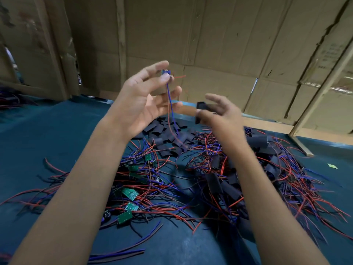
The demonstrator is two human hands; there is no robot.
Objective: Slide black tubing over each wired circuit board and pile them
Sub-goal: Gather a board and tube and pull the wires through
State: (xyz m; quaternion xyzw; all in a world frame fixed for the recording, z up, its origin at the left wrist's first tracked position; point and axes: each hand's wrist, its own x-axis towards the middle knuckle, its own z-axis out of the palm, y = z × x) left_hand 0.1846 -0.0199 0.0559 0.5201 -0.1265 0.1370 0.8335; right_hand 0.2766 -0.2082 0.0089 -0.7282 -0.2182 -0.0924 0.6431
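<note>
- The left hand, raised at centre frame, pinches a small wired circuit board between thumb and forefinger; its other fingers are spread loose.
- The board's blue and red wires hang down from the pinch toward the table.
- The right hand, just right of the left and lower, is blurred; it grips a short piece of black tubing at its fingertips, apart from the board.
- Below the hands a heap of cut black tubing pieces lies at mid-frame.
- Bare green boards with wires sit lower centre.
- Sleeved boards are piled at right on the teal table.
- Cardboard sheets fill the upper frame.
</note>
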